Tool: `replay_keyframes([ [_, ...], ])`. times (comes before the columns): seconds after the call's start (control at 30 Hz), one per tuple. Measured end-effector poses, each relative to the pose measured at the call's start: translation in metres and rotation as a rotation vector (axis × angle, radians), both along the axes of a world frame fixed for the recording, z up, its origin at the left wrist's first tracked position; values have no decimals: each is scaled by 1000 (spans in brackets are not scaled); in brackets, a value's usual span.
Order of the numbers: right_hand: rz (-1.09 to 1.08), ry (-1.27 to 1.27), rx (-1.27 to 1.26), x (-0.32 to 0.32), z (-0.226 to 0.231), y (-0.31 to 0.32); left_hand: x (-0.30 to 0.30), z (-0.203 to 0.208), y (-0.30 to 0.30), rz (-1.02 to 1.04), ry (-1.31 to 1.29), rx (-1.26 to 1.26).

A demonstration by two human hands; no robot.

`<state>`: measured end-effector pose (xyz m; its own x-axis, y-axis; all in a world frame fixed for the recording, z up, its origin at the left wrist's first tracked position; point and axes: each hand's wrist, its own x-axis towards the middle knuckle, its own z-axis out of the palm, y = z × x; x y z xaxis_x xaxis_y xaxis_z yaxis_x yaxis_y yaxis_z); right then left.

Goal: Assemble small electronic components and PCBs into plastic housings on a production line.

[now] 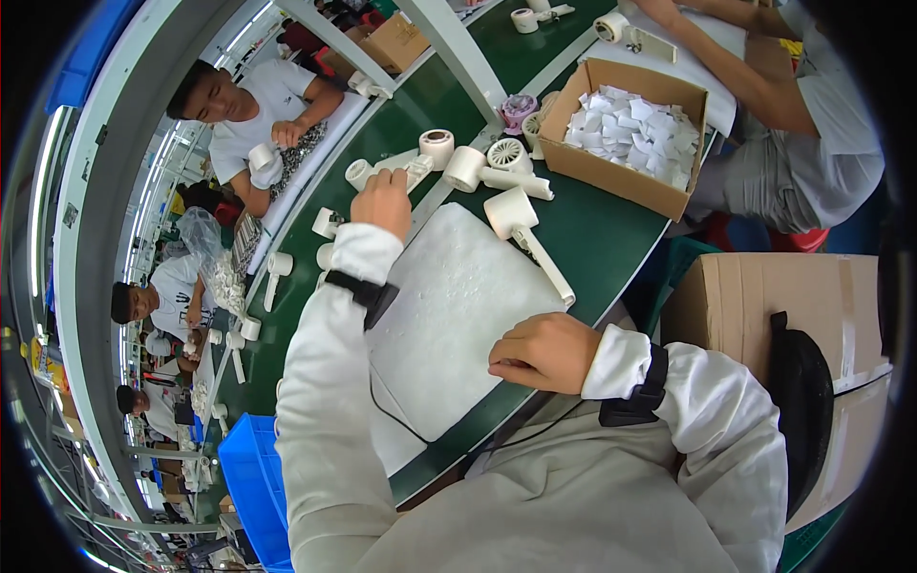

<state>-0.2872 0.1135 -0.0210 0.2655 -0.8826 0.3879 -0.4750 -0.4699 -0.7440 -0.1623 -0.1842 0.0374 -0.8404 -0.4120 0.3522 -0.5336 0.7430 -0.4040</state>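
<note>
My left hand reaches over the far edge of a white foam mat, its fingers bent down onto a white dryer-shaped housing; the fingertips are partly hidden. Near the mat's right edge, my right hand is loosely curled with nothing visible in it. Between the hands and the carton lies a white dryer-shaped unit, its handle pointing toward my right hand. Beyond the mat sit a round white barrel, a barrel with a dark centre and a ribbed round part.
A cardboard carton full of white paper pieces stands at the far right of the green bench. More dryer-shaped units lie to the left. A blue bin is at lower left, a large box at right. Co-workers sit opposite and at upper right.
</note>
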Motion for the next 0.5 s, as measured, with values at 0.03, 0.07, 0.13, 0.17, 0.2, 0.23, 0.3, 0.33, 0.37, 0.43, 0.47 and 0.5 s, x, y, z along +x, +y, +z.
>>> replay_keyframes([
  [0.03, 1, 10, -7, -1, 0, 0, 11, 7, 19, -42, -5, -12],
  [0.07, 1, 20, -11, -2, -1, 0, 22, 14, 41, -84, -10, -21],
  [0.13, 24, 20, 2, -1, -1, 1, 46, 26, 93, -44, -4, 123],
  [0.17, -7, -1, -19, 2, 1, 2, 63, 30, 120, -19, 15, 204],
  [0.2, -44, -20, -37, 3, 4, 2, 74, 31, 141, -1, 38, 287],
  [0.23, -83, -39, -54, 4, 6, 1, 86, 30, 160, 20, 38, 302],
  [0.3, -89, -63, -30, 9, 13, -2, 108, 27, 191, -105, 190, 567],
  [0.33, -125, -84, -20, 12, 15, -3, 116, 26, 195, -82, 198, 584],
  [0.37, -166, -100, -7, 12, 16, -2, 121, 24, 199, 30, 259, 597],
  [0.43, -185, -74, -5, 19, 19, -11, 131, 19, 204, 255, 376, 610],
  [0.47, -221, -54, -28, 24, 22, -19, 133, 14, 201, 271, 385, 620],
  [0.5, -258, -34, -54, 27, 24, -26, 133, 7, 193, 276, 353, 687],
])
